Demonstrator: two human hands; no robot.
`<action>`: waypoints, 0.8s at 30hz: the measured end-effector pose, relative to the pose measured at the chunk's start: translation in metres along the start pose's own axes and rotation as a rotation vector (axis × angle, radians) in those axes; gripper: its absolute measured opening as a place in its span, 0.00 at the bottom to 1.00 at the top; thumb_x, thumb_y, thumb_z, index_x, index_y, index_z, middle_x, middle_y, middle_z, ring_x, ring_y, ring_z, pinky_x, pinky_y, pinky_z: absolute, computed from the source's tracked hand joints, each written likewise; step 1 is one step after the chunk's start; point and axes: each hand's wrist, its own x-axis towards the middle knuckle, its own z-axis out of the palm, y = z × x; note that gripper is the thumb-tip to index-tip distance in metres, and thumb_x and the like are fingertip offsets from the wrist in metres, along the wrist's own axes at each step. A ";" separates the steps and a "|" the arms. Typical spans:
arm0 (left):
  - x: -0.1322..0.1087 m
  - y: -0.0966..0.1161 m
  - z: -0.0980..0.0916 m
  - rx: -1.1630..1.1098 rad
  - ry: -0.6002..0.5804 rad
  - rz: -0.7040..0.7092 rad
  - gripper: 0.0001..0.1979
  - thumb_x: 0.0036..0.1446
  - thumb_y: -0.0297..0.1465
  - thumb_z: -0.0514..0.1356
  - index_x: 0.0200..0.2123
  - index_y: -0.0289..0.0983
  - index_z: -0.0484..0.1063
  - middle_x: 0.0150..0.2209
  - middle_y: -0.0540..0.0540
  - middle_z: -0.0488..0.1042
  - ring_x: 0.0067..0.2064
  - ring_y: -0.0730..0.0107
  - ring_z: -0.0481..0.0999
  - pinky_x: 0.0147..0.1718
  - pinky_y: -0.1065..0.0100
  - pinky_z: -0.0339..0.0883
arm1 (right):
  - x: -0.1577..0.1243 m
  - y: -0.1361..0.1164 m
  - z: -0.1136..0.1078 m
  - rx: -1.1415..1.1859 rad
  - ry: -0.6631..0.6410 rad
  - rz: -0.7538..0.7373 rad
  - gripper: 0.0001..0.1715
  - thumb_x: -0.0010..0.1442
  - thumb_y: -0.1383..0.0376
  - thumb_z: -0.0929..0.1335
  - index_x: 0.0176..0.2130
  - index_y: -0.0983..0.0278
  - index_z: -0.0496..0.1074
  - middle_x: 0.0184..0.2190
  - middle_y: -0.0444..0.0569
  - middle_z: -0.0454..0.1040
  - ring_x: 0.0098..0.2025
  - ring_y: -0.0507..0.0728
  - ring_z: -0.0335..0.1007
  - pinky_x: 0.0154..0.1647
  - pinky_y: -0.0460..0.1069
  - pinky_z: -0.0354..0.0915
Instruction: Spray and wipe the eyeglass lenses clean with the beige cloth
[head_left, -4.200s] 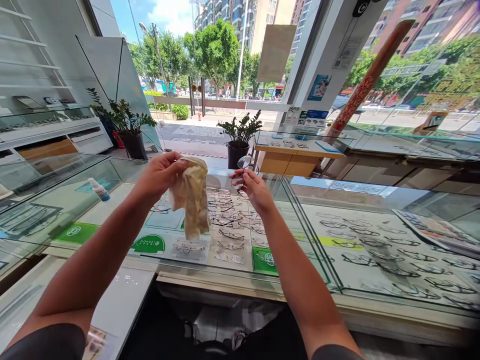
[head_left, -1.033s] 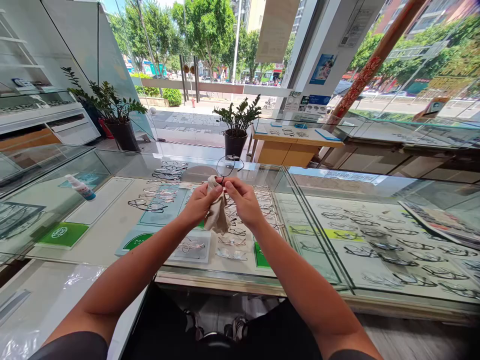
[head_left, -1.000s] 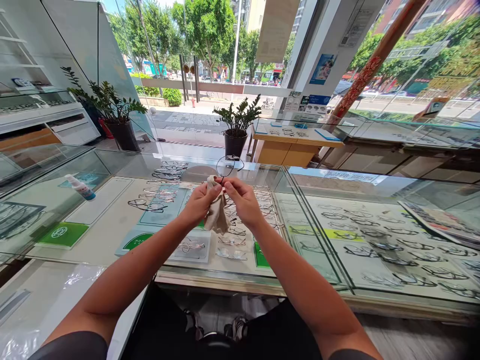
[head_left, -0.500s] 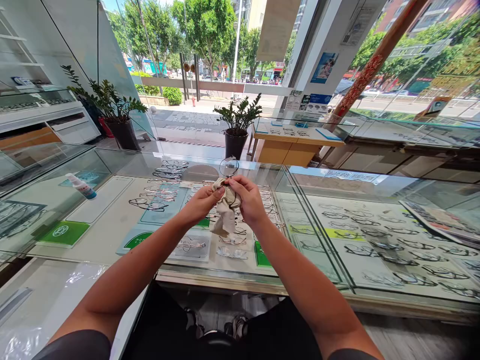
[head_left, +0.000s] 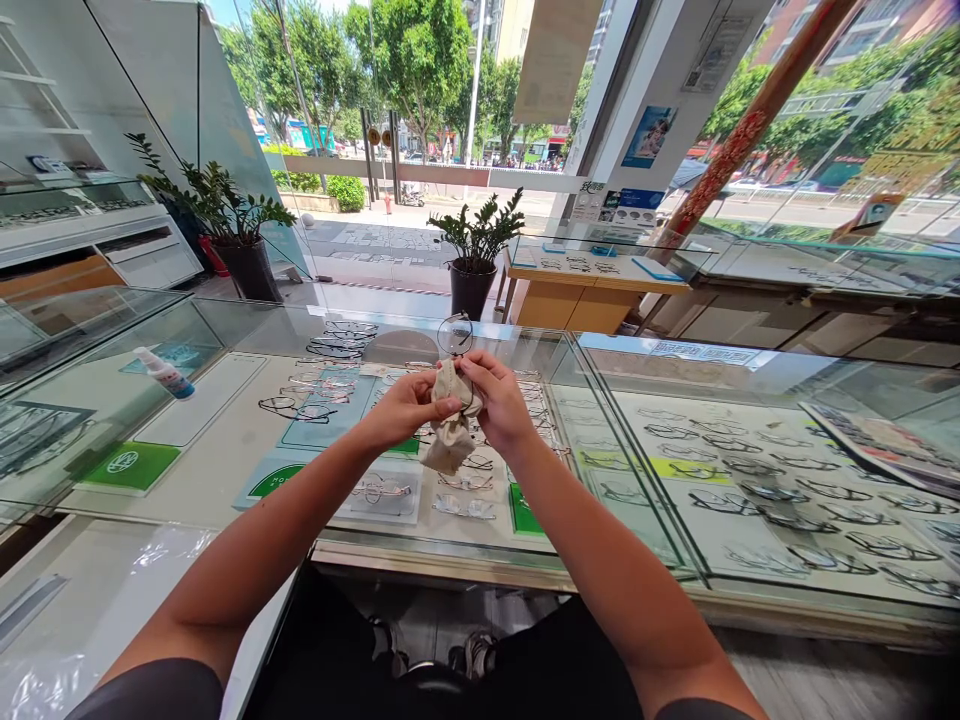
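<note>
Above the glass counter I hold a pair of thin-rimmed eyeglasses (head_left: 454, 335), one round lens standing up beyond my fingers. The other lens is mostly covered by a beige cloth (head_left: 451, 440). My left hand (head_left: 403, 408) pinches the cloth around that lens, thumb on the near side. Close beside it, my right hand (head_left: 501, 400) grips the frame near its middle with thumb and fingertips. The cloth's loose end hangs below both hands.
Rows of eyeglasses (head_left: 298, 410) lie inside the glass display counter (head_left: 442, 570). A spray bottle (head_left: 163, 373) stands on the left. At right is a magazine (head_left: 885, 440). Beyond the counter are potted plants (head_left: 472, 285) and a wooden cabinet (head_left: 585, 300).
The left thumb has shifted lower over the cloth, and the cloth is now folded differently around the lens. The eyeglasses have tilted slightly; the right hand stays almost still.
</note>
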 end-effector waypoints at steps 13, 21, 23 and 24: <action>0.002 -0.003 -0.002 0.035 0.099 -0.015 0.28 0.46 0.46 0.83 0.38 0.31 0.82 0.32 0.46 0.79 0.32 0.72 0.74 0.33 0.71 0.66 | -0.005 -0.003 0.005 -0.024 -0.070 0.014 0.20 0.49 0.52 0.85 0.32 0.56 0.77 0.35 0.42 0.84 0.40 0.56 0.79 0.49 0.51 0.75; 0.004 -0.001 0.004 0.089 0.243 0.049 0.33 0.45 0.57 0.80 0.31 0.34 0.75 0.24 0.53 0.69 0.24 0.78 0.62 0.26 0.73 0.56 | -0.003 0.002 0.007 -0.041 -0.052 -0.029 0.19 0.46 0.54 0.85 0.30 0.57 0.78 0.38 0.41 0.82 0.41 0.54 0.74 0.51 0.51 0.72; 0.005 -0.001 0.004 0.087 0.271 0.047 0.35 0.46 0.61 0.78 0.29 0.34 0.73 0.23 0.52 0.70 0.24 0.77 0.63 0.25 0.72 0.56 | -0.003 0.003 0.008 -0.038 -0.048 -0.022 0.19 0.47 0.55 0.85 0.30 0.57 0.77 0.38 0.41 0.82 0.41 0.53 0.73 0.49 0.50 0.72; 0.005 -0.001 0.004 0.084 0.280 0.049 0.36 0.46 0.63 0.77 0.29 0.35 0.73 0.23 0.52 0.70 0.24 0.76 0.64 0.25 0.72 0.57 | -0.003 0.003 0.008 -0.035 -0.043 -0.019 0.19 0.47 0.55 0.84 0.29 0.58 0.77 0.38 0.41 0.82 0.40 0.53 0.73 0.48 0.50 0.71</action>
